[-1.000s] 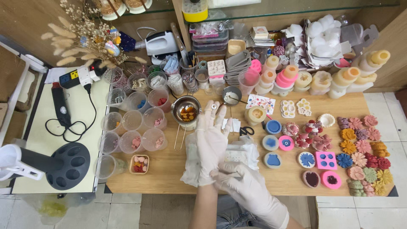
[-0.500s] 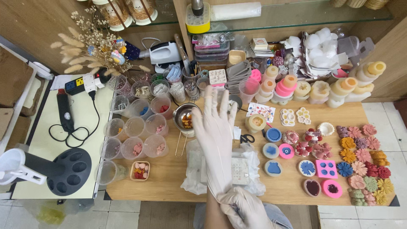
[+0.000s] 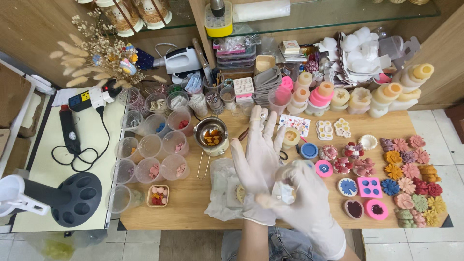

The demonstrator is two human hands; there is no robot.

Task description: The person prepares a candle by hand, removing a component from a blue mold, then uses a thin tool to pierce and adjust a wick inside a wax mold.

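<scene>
From my head camera, my left hand [image 3: 258, 159] is spread open, fingers up, wearing a white glove [image 3: 251, 212] above the wooden surface [image 3: 193, 198]. My right hand [image 3: 302, 193], also gloved, crosses in front of its wrist with fingers curled; I cannot tell whether it grips anything. A crumpled plastic bag [image 3: 220, 186] lies beneath them, and a metal melting pot [image 3: 211, 134] sits just beyond.

White latex gloves on both hands [image 3: 275, 169]

Two white-gloved hands meet above the wooden table [image 3: 193, 198] — left hand [image 3: 258, 157] spread, right hand [image 3: 309, 200] touching its palm.
</scene>
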